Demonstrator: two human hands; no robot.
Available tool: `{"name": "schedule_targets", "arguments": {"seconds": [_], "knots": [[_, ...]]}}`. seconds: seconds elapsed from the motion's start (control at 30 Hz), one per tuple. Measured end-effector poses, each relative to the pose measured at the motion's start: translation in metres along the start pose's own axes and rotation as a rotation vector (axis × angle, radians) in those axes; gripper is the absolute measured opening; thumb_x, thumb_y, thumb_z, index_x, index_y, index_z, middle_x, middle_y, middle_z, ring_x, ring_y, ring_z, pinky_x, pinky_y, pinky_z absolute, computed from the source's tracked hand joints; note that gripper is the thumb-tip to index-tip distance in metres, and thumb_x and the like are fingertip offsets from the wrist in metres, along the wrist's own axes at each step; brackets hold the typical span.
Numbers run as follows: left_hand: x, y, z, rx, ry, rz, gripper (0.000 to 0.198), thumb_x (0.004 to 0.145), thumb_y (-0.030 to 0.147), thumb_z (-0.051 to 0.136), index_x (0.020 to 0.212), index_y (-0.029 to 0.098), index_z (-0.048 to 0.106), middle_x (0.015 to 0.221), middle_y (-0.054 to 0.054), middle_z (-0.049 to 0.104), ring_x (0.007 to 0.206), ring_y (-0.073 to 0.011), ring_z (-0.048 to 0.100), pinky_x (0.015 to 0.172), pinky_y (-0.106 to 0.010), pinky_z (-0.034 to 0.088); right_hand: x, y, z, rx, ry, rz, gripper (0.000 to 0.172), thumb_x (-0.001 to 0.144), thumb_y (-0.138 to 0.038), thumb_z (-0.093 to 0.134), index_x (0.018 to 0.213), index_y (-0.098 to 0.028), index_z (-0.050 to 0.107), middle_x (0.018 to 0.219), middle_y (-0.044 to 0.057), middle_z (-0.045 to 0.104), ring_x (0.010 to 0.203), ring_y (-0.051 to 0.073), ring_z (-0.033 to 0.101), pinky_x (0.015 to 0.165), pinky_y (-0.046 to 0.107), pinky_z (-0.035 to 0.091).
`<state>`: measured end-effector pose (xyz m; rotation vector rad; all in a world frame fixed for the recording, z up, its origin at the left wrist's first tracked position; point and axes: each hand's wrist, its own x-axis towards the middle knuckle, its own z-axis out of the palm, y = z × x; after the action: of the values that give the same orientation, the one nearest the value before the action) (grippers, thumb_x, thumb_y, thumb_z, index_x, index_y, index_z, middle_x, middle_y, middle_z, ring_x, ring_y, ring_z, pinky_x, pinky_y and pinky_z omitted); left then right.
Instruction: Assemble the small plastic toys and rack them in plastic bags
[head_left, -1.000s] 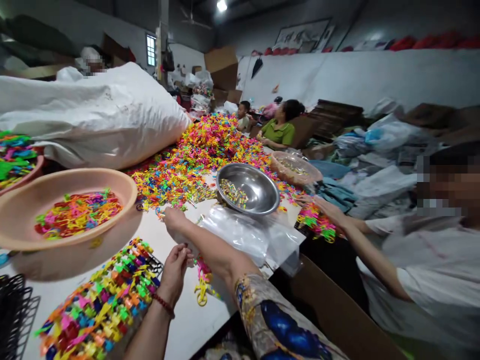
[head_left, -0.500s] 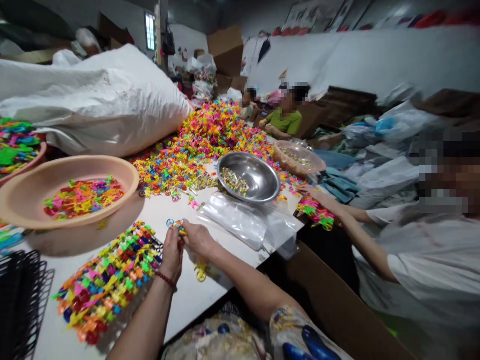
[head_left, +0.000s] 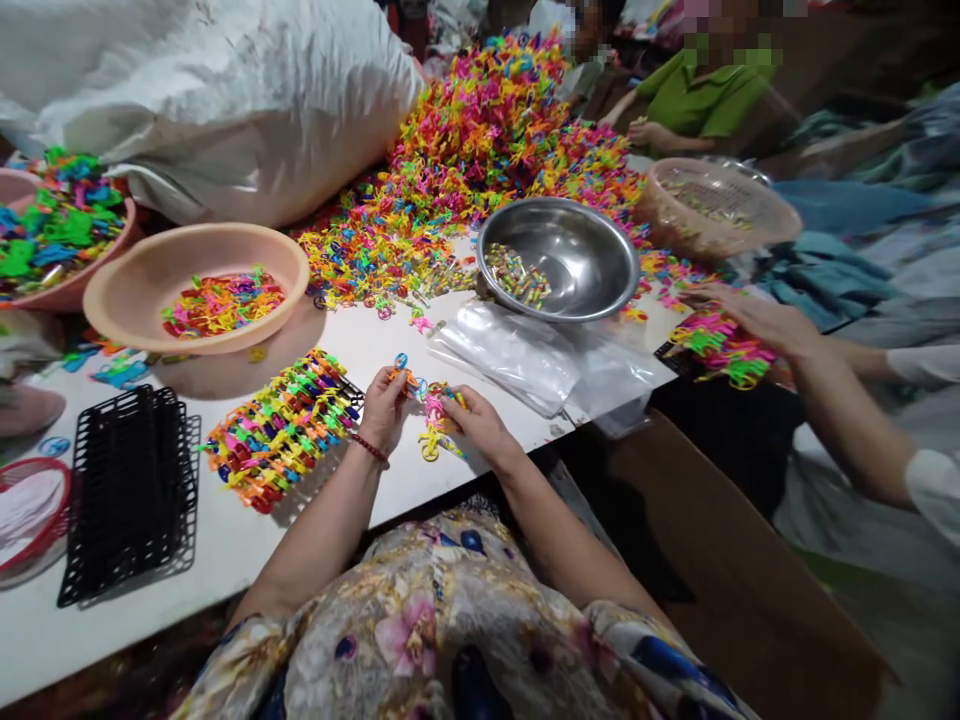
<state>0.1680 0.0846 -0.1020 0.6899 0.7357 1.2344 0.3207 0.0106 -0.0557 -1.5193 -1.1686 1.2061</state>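
Note:
My left hand (head_left: pixel 384 408), a beaded bracelet at its wrist, is closed around a small orange-and-blue plastic toy piece (head_left: pixel 407 376) with a ring at its end. Close by on the right, my right hand (head_left: pixel 480 425) has its fingers closed on several small toy pieces (head_left: pixel 433 412), pink and yellow among them. Their exact shape is hard to make out. Beside my left forearm lies a rack (head_left: pixel 352 392) covered with rows of bright toy pieces (head_left: pixel 281 430); only a dark corner of the rack shows.
Black grid racks (head_left: pixel 131 490) are stacked at left. Beyond are a peach basin (head_left: pixel 112 300), a large heap of toy pieces (head_left: pixel 480 150), a steel bowl (head_left: pixel 592 260) and clear plastic bags (head_left: pixel 502 360). At right, a co-worker's hand (head_left: pixel 765 320) rests by another filled rack.
The view has tilted down and swung left, showing more of the black racks. My hands, together before, are now slightly apart, with toy pieces in each.

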Motion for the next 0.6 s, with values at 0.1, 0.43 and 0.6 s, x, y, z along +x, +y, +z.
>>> {"name": "schedule_targets", "arguments": {"seconds": [0.1, 0.43, 0.6], "knots": [[-0.001, 0.001, 0.002, -0.024, -0.02, 0.013, 0.037, 0.069, 0.04, 0.087, 0.086, 0.017, 0.064, 0.069, 0.003, 0.059, 0.059, -0.0068, 0.05, 0.058, -0.019, 0.041, -0.007, -0.003, -0.006, 0.105, 0.007, 0.014, 0.049, 0.081, -0.069, 0.06, 0.092, -0.021, 0.06, 0.061, -0.007, 0.047, 0.049, 0.009, 0.039, 0.048, 0.022, 0.033], [-0.031, 0.024, 0.037, 0.013, -0.024, -0.026, 0.039, 0.078, 0.047, 0.079, 0.072, 0.018, 0.054, 0.061, 0.004, 0.05, 0.052, -0.007, 0.045, 0.05, -0.02, 0.038, -0.03, 0.001, -0.009, 0.125, 0.106, -0.192, 0.041, 0.078, -0.057, 0.071, 0.095, -0.02, 0.071, 0.089, 0.002, 0.069, 0.079, 0.016, 0.061, 0.072, 0.026, 0.049], [-0.053, 0.031, 0.052, 0.07, -0.015, -0.093, 0.037, 0.076, 0.046, 0.079, 0.072, 0.018, 0.056, 0.057, 0.005, 0.052, 0.047, -0.0071, 0.045, 0.045, -0.021, 0.035, -0.04, 0.003, -0.01, 0.083, 0.132, -0.215, 0.042, 0.086, -0.057, 0.063, 0.1, -0.019, 0.072, 0.084, 0.002, 0.068, 0.075, 0.015, 0.059, 0.068, 0.026, 0.047]]}}
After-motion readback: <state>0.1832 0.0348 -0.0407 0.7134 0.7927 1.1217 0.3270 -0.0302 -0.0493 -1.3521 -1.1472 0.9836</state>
